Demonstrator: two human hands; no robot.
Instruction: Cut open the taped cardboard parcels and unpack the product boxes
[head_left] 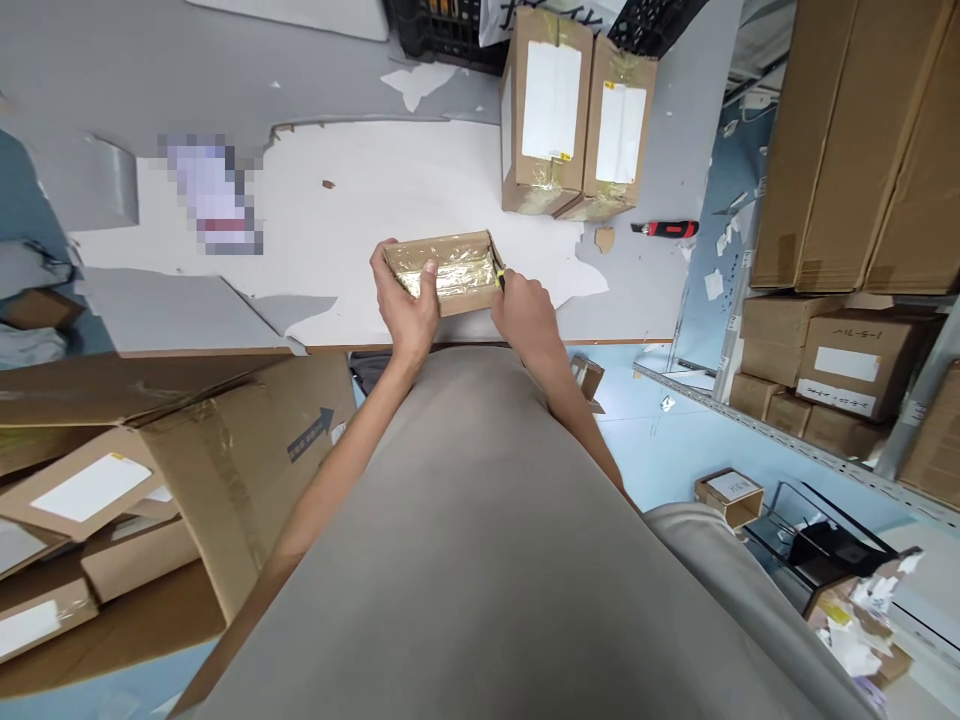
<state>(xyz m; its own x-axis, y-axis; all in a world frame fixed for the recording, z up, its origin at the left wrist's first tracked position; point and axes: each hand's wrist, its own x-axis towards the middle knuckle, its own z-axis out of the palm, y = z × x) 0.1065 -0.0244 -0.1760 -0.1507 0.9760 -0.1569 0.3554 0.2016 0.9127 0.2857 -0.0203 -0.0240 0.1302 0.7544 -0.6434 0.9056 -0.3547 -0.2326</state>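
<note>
My left hand (409,310) is wrapped around the left end of a small cardboard box (457,300), its thumb pressing on the shiny clear tape (454,276) across the top. The box is held above the front edge of the table. At its right end, my right hand (529,315) is closed on a utility knife (501,278) with a yellow and black body, mostly hidden by the fingers. The knife's dark tip meets the box's right end; I cannot tell how deep it goes.
Two taped boxes (551,110) with white labels stand at the back right. A red and black utility knife (666,229) lies right of them. A large open carton (247,470) holding several boxes is at lower left. Shelving (795,430) with cartons stands right.
</note>
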